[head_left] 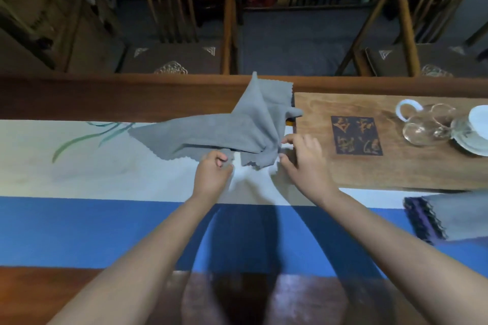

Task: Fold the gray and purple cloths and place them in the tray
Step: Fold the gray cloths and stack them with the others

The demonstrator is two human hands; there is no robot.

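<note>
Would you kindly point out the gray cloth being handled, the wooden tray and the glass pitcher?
gray cloth [224, 132]: head view, on its flat middle.
wooden tray [396, 166]: head view, on bare wood near its front edge.
glass pitcher [422, 129]: head view, on its clear body.

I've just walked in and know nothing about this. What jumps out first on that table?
A crumpled gray cloth sprawls mid-table across a white and blue runner, with the left hand and right hand pinching at its near edge. To the right sits a wooden tray bearing a dark square of characters, with glassware at its far right end.
</note>
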